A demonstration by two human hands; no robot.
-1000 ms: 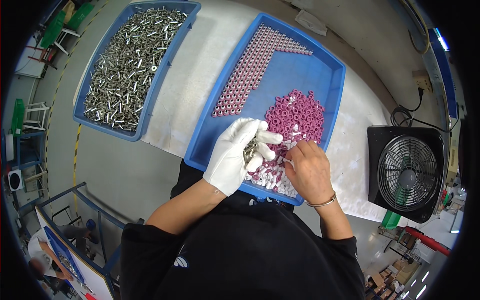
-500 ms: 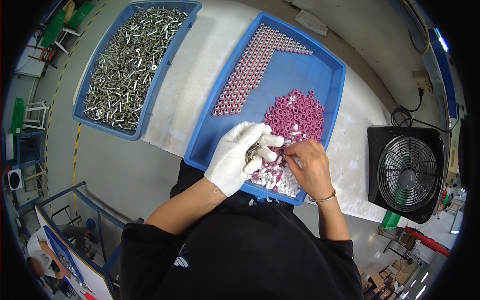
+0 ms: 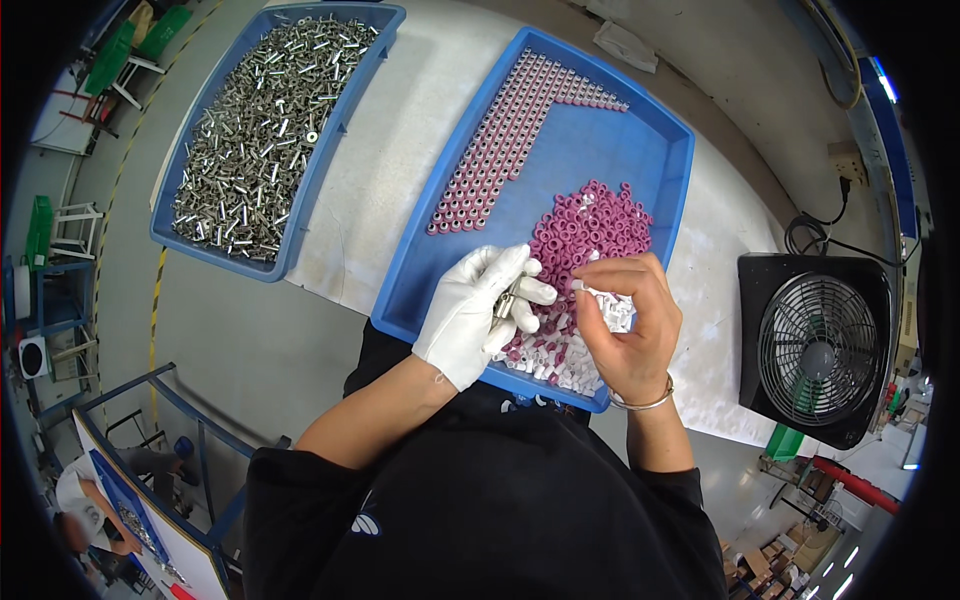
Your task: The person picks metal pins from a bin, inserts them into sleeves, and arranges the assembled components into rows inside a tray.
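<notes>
My left hand [image 3: 462, 320], in a white glove, is closed around several small shiny metal pins [image 3: 506, 304] over the near part of a blue tray [image 3: 405, 275]. Just right of it, my bare right hand [image 3: 640, 335] pinches a small white sleeve [image 3: 578, 285] between thumb and forefinger. More white sleeves [image 3: 612, 310] show within the curve of its fingers; whether they lie in the palm or in the tray behind, I cannot tell. Below the hands is a pile of white sleeves [image 3: 565, 368], and beyond them a heap of pink rings [image 3: 588, 225].
Upright pink-ringed metal pieces [image 3: 485, 165] stand in rows along the tray's far left. A second blue tray [image 3: 300, 215] of loose metal pins [image 3: 255, 150] lies left on the white table [image 3: 345, 215]. A black fan [image 3: 815, 345] stands at right; a person [image 3: 90, 500] works lower left.
My right hand has turned and risen slightly, its fingers arching away from the left hand, and the white sleeve now shows at its fingertips. My left hand keeps its hold on the pins.
</notes>
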